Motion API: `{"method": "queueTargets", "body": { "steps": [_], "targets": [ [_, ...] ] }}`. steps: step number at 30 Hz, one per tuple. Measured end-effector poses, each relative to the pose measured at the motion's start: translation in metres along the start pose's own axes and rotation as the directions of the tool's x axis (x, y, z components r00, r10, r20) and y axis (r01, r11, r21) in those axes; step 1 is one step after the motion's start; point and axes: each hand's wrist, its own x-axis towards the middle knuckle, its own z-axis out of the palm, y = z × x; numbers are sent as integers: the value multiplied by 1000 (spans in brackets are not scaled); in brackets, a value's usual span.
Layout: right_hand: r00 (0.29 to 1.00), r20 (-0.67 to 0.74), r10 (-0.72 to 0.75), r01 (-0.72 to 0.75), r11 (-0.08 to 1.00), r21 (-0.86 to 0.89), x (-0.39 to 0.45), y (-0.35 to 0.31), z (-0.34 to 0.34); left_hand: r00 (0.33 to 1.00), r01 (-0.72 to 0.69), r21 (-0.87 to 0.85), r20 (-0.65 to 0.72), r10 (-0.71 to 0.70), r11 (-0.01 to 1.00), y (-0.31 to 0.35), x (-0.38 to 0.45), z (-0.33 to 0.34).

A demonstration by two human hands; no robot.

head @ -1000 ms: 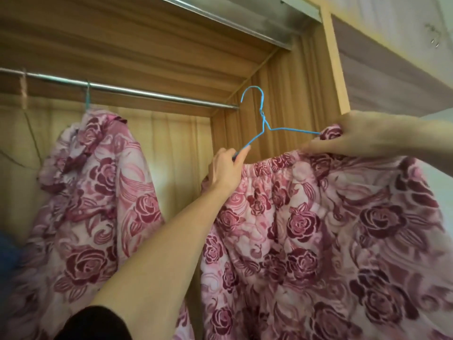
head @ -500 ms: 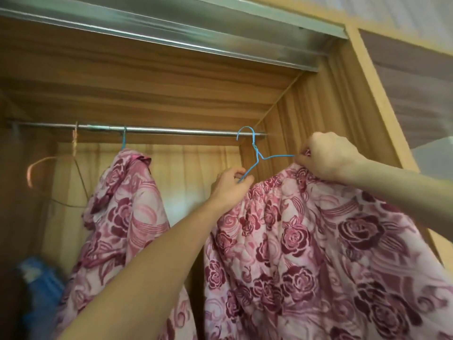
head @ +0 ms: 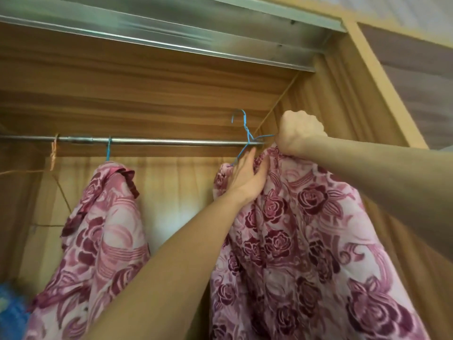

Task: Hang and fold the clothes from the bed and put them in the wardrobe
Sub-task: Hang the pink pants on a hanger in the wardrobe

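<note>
At the rail's [head: 152, 141] right end, the right hand [head: 297, 137] grips garment [head: 294, 229] and hanger [head: 245, 136]; the left hand [head: 247, 175] presses flat on cloth. The hook sits above the rail: lower it over squarely.

Warm, soft, even light; glare streaks the metal track [head: 171, 33], and wide-angle distortion bends the softly blurred edges.

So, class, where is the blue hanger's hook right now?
The hook is right of centre, raised above the metal rail near the wardrobe's right wall, not yet on it.
</note>
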Motion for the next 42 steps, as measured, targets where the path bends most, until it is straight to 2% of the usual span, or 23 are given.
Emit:
{"method": "queueTargets", "body": {
  "steps": [3,9,18,24,29,31,33,37,42],
  "targets": [
    [1000,6,5,-5,1000,21,10,-6,16,999,25,12,-39,-25,1000,-11,13,-2],
    [997,36,65,-67,996,65,13,7,61,991,134,67,-26,-133,989,-47,13,9],
    [994,73,83,-89,993,80,20,4,85,995,86,16,-48,-86,996,-78,22,21],
    [987,128,96,-97,995,2,12,4,89,995,80,37,-70,-78,996,-88,25,30],
    [983,165,83,-71,994,-80,-4,6,92,998,66,78,-15,-65,995,-84,14,39],
    [985,168,49,-27,991,-129,-10,6,88,999,44,112,0,-44,993,-80,6,41],
    [986,160,-40,75,973,-218,-17,8,86,998,60,124,6,-61,990,-78,-2,43],
    [968,143,-206,248,877,-411,-33,15,88,994,104,142,-3,-105,984,-73,-15,42],
    [918,104,-382,391,832,-393,-49,33,97,999,32,117,33,-36,993,-68,-32,43]
  ]
}}
